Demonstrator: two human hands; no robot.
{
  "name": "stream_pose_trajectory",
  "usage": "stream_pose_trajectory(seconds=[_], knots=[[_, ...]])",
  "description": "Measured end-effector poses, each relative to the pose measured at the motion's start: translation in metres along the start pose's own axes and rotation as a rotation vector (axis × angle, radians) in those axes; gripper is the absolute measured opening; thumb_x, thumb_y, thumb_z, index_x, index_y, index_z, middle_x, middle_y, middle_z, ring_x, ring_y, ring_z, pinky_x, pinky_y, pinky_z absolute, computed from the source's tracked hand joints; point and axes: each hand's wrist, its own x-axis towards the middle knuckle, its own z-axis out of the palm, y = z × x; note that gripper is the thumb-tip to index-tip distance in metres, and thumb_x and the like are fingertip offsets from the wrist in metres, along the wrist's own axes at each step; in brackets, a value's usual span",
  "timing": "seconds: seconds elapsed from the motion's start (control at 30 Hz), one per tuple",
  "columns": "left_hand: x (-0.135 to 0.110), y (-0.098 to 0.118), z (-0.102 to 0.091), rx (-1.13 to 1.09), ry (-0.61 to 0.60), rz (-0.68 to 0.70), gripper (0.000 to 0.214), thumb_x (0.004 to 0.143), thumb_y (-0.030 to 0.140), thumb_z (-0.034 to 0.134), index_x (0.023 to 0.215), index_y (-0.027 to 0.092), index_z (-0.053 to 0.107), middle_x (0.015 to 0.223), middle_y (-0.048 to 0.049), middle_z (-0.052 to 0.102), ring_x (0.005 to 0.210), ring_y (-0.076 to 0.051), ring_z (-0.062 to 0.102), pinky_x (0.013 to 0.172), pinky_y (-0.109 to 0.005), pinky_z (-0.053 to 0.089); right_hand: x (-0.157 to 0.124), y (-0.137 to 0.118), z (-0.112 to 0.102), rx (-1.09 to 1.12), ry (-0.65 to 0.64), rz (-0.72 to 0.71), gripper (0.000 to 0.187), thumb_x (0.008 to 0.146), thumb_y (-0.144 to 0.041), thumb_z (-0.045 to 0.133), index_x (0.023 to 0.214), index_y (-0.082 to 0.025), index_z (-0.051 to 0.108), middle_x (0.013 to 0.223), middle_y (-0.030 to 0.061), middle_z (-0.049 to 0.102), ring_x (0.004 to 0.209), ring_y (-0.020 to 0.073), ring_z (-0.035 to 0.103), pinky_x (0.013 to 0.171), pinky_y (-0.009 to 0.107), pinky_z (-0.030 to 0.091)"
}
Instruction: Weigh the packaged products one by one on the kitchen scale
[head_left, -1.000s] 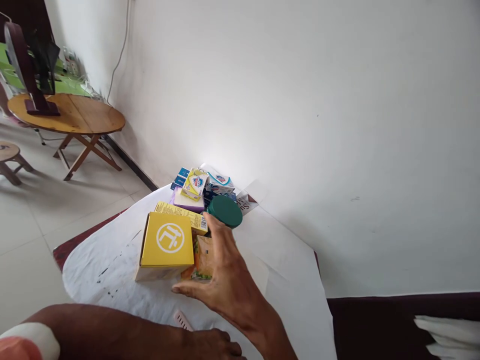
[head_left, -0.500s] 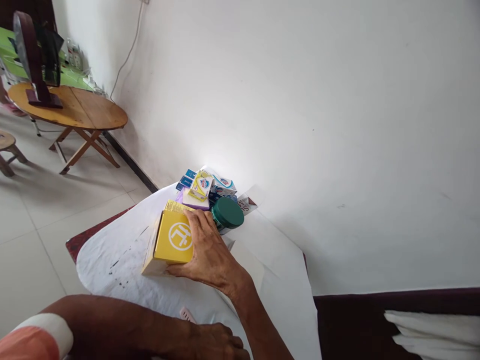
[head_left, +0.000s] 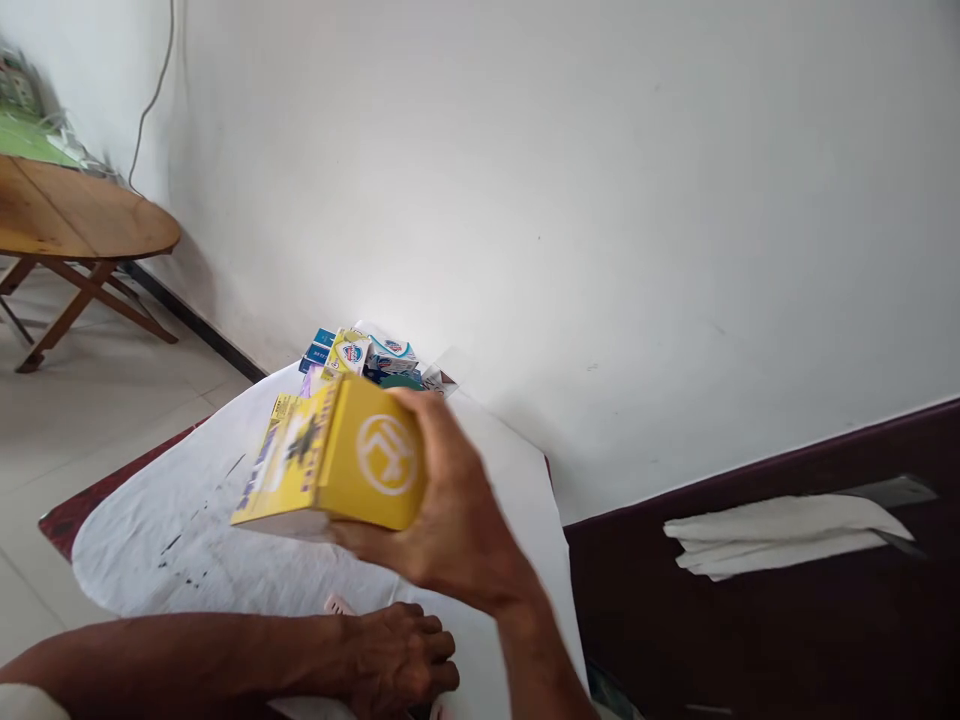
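Observation:
My right hand (head_left: 450,510) is closed round a yellow box (head_left: 337,462) with a white round logo, and holds it tilted in the air above the white paper sheet (head_left: 165,530). My left hand (head_left: 401,655) rests low on the sheet's near edge with its fingers curled; I cannot make out anything in them. Behind the box, against the wall, lies a pile of small soap and toothpaste packs (head_left: 356,355). A green lid (head_left: 401,381) barely shows past the box.
A white wall stands close behind the pile. A round wooden folding table (head_left: 67,215) is at the far left on the tiled floor. A dark maroon surface (head_left: 750,630) at the right carries folded white paper (head_left: 787,530).
My right hand reached over the pile, gripped the yellow box and has lifted it off the sheet, tilting it. The view has swung to the right.

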Motion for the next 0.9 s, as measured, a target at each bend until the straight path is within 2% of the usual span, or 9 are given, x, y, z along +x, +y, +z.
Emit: stream_pose_trajectory(seconds=[0.07,0.13,0.2,0.27,0.37,0.53,0.67,0.77,0.9], knots=[[0.001,0.001,-0.006,0.025,-0.007,-0.014,0.048,0.085,0.065,0.063,0.094,0.018,0.059,0.090,-0.0075,0.065,0.072,-0.025,0.063,0.062,-0.038,0.049,-0.014,-0.001,-0.036,-0.012,0.081,0.077,0.086,0.062,-0.040,0.093,0.133,-0.025,0.047,0.126,0.0090,0.060,0.110,0.0270,0.062,0.091,0.042,0.059],[0.003,0.000,-0.014,0.023,-0.007,-0.064,0.055,0.084,0.071,0.062,0.096,0.017,0.060,0.089,-0.0072,0.065,0.072,-0.025,0.063,0.064,-0.037,0.049,-0.028,0.007,-0.068,-0.088,0.189,0.164,0.085,0.064,-0.044,0.092,0.134,-0.026,0.049,0.124,0.0087,0.063,0.108,0.0272,0.064,0.090,0.042,0.059],[0.004,-0.001,-0.020,-0.002,-0.002,-0.121,0.057,0.083,0.072,0.063,0.098,0.017,0.061,0.090,-0.0072,0.065,0.075,-0.025,0.064,0.066,-0.036,0.049,-0.042,0.023,-0.091,-0.207,0.294,0.242,0.083,0.064,-0.050,0.091,0.133,-0.026,0.052,0.123,0.0090,0.064,0.109,0.0293,0.064,0.092,0.044,0.058],[0.004,-0.004,-0.023,-0.016,-0.012,-0.144,0.058,0.081,0.072,0.066,0.099,0.017,0.062,0.090,-0.0072,0.065,0.077,-0.025,0.065,0.068,-0.035,0.049,-0.052,0.047,-0.104,-0.331,0.362,0.312,0.082,0.061,-0.054,0.090,0.129,-0.025,0.055,0.122,0.0092,0.064,0.109,0.0312,0.064,0.093,0.047,0.057],[0.005,-0.006,-0.023,-0.022,-0.033,-0.155,0.058,0.077,0.071,0.072,0.098,0.018,0.064,0.090,-0.0064,0.065,0.077,-0.025,0.065,0.069,-0.035,0.050,-0.062,0.089,-0.105,-0.449,0.379,0.409,0.082,0.057,-0.054,0.089,0.125,-0.023,0.056,0.120,0.0100,0.064,0.109,0.0325,0.064,0.095,0.049,0.055],[0.005,-0.006,-0.025,-0.069,-0.037,-0.185,0.057,0.080,0.067,0.072,0.108,0.017,0.065,0.094,-0.0070,0.065,0.082,-0.025,0.066,0.073,-0.035,0.051,-0.067,0.139,-0.088,-0.473,0.325,0.496,0.079,0.057,-0.053,0.084,0.123,-0.020,0.055,0.121,0.0119,0.063,0.115,0.0346,0.060,0.101,0.051,0.050],[0.006,-0.006,-0.029,-0.056,-0.045,-0.191,0.058,0.079,0.067,0.074,0.107,0.017,0.066,0.094,-0.0065,0.066,0.080,-0.025,0.065,0.072,-0.035,0.051,-0.065,0.154,-0.078,-0.434,0.299,0.518,0.080,0.059,-0.052,0.082,0.126,-0.019,0.054,0.123,0.0114,0.061,0.119,0.0339,0.058,0.104,0.050,0.049],[0.007,-0.005,-0.031,-0.054,-0.061,-0.200,0.058,0.078,0.066,0.075,0.107,0.016,0.066,0.093,-0.0063,0.066,0.081,-0.025,0.065,0.072,-0.035,0.052,-0.065,0.158,-0.079,-0.371,0.279,0.541,0.088,0.060,-0.054,0.083,0.134,-0.019,0.050,0.131,0.0132,0.057,0.128,0.0350,0.053,0.109,0.052,0.045],[0.008,-0.006,-0.031,-0.101,-0.068,-0.213,0.057,0.079,0.063,0.076,0.110,0.016,0.066,0.096,-0.0070,0.066,0.084,-0.025,0.065,0.075,-0.035,0.052,-0.081,0.165,-0.087,-0.160,0.272,0.581,0.107,0.062,-0.056,0.085,0.151,-0.024,0.035,0.154,0.0146,0.040,0.144,0.0349,0.039,0.116,0.055,0.039]])
